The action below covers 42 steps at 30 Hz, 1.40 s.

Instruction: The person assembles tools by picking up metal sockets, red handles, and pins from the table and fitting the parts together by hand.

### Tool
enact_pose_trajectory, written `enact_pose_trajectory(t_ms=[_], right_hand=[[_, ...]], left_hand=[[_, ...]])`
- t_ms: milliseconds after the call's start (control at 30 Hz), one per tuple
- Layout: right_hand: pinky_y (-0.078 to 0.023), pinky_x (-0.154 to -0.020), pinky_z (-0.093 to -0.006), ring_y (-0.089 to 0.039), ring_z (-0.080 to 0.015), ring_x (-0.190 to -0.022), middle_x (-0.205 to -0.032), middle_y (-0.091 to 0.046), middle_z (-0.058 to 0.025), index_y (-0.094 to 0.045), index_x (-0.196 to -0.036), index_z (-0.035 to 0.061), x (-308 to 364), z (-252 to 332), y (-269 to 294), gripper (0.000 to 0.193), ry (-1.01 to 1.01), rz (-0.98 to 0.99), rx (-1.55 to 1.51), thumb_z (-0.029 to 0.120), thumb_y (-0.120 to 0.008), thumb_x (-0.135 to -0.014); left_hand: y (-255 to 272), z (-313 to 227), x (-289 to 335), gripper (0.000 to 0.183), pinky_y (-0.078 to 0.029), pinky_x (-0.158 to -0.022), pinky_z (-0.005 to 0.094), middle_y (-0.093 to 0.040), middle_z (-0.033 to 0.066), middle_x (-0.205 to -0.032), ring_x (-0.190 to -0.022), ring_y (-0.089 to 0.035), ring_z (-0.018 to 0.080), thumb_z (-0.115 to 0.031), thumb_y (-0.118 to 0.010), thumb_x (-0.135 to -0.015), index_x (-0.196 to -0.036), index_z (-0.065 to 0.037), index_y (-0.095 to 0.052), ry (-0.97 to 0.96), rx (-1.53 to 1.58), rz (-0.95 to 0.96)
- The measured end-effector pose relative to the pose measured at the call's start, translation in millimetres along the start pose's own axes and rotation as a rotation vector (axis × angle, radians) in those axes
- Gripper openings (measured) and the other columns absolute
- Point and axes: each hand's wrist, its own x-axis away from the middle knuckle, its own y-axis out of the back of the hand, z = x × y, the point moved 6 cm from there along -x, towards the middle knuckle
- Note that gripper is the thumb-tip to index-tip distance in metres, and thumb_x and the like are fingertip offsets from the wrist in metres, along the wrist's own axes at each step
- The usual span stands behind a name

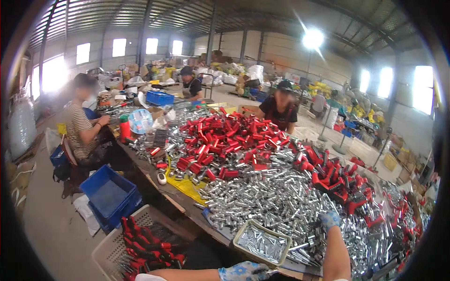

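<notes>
My right hand, in a white and blue patterned glove, reaches into a wide heap of short silver metal parts. Its fingertips blend into the parts, so their grip is hidden. At the lower edge, my left hand wears a matching glove. Its fingers are closed around something small and metallic at their tips, too unclear to name. Just beyond this hand, a shallow cream tray with slim silver pins stands at the table's near edge. Red plastic-and-metal pieces are piled behind the silver heap, with larger red and black pieces to its right.
A white perforated basket of red and black pieces stands lower left, beside stacked blue crates. A red bottle and yellow sheet lie along the table's left. Co-workers sit left and across; another is farther back.
</notes>
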Motion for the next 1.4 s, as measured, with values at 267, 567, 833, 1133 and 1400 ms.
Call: enact_pose_trajectory(t_ms=[267, 567, 833, 1133, 1400], right_hand=[[-0.040, -0.056, -0.0259, -0.048, -0.0084, -0.063, -0.077, -0.053, 0.0003, -0.056, -0.091, 0.0077, 84, 30, 77, 0.010, 0.238, -0.138, -1.286, 0.010, -0.064, -0.087], [-0.052, -0.080, -0.0402, -0.065, -0.0347, -0.094, -0.104, -0.067, -0.0145, -0.068, -0.100, 0.0080, 335, 169, 138, 0.026, 1.339, 0.426, -0.750, 0.001, -0.067, -0.075], [-0.053, -0.072, -0.0429, -0.067, -0.0368, -0.084, -0.089, -0.068, -0.0220, -0.070, -0.104, 0.0080, 339, 180, 124, 0.023, 1.014, 0.600, -0.562, 0.021, -0.067, -0.084], [-0.053, -0.070, -0.0452, -0.067, -0.0382, -0.082, -0.088, -0.068, -0.0220, -0.068, -0.109, 0.0089, 345, 168, 114, 0.029, 0.845, 0.534, -0.482, 0.026, -0.067, -0.086], [-0.053, -0.078, -0.0425, -0.065, -0.0377, -0.094, -0.105, -0.068, -0.0176, -0.073, -0.107, 0.0172, 360, 179, 128, 0.038, 1.324, 0.307, -0.616, 0.001, -0.062, -0.074]], left_hand=[[12, 8, 5, 0.048, -0.049, -0.094, 0.0402, -0.066, 0.0172, -0.118, -0.109, -0.064, 0.0308, -0.043, -0.059, -0.095, -0.126, -0.007, -0.061, -0.005, 0.062, -0.024], [-6, 37, -2, 0.052, -0.051, -0.079, 0.0436, -0.068, 0.0207, -0.098, -0.091, -0.066, 0.0334, -0.042, -0.066, -0.088, -0.120, -0.001, -0.061, -0.082, 0.076, 0.133], [-3, 24, 8, 0.049, -0.051, -0.081, 0.0448, -0.066, 0.0238, -0.100, -0.095, -0.064, 0.0403, -0.041, -0.068, -0.086, -0.117, -0.004, -0.062, -0.076, 0.003, 0.103], [-8, 17, 6, 0.037, -0.051, -0.085, 0.0440, -0.065, 0.0183, -0.112, -0.100, -0.063, 0.0385, -0.031, -0.061, -0.091, -0.120, -0.008, -0.062, -0.148, -0.038, 0.052], [-14, 53, 6, 0.050, -0.047, -0.090, 0.0402, -0.065, 0.0220, -0.111, -0.106, -0.063, 0.0316, -0.041, -0.058, -0.095, -0.124, -0.001, -0.054, -0.076, 0.190, 0.223]])
